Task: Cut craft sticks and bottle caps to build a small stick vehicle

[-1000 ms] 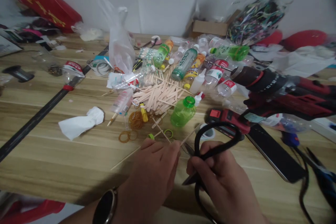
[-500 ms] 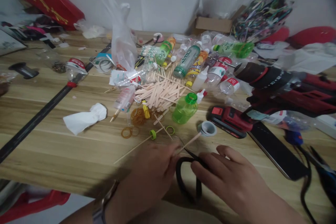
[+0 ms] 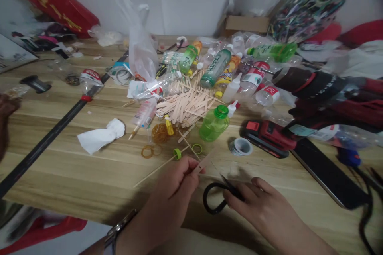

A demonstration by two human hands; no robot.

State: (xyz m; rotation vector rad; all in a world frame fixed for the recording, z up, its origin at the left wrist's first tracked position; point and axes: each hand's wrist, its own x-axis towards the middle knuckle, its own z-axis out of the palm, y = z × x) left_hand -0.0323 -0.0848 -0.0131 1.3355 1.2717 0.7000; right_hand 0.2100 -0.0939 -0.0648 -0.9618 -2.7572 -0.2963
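Observation:
Between the thumb and fingers of my left hand (image 3: 176, 185) is a wooden craft stick (image 3: 206, 162), its free end tilted up to the right, with a small dark mark near my thumb. My right hand (image 3: 261, 203) grips black-handled scissors (image 3: 216, 198); one handle loop sticks out to the left and the blades point up and left, apart from the stick. Just beyond my left hand lie a thin skewer (image 3: 158, 168) with a green bottle cap (image 3: 177, 153) on it and a green ring (image 3: 197, 149). A cut green bottle (image 3: 214, 124) stands farther back.
A heap of craft sticks (image 3: 182, 105) lies mid-table, with rubber bands (image 3: 160, 133) before it and plastic bottles behind. On the right are a power drill (image 3: 323, 95), a phone (image 3: 329, 173) and a grey spool (image 3: 241, 146). Another person's hand (image 3: 7, 107) shows at the left edge.
The scissors have drawn back from the craft stick, down and right with my right hand. My left hand has turned the stick. Another person's hand has come farther in at left.

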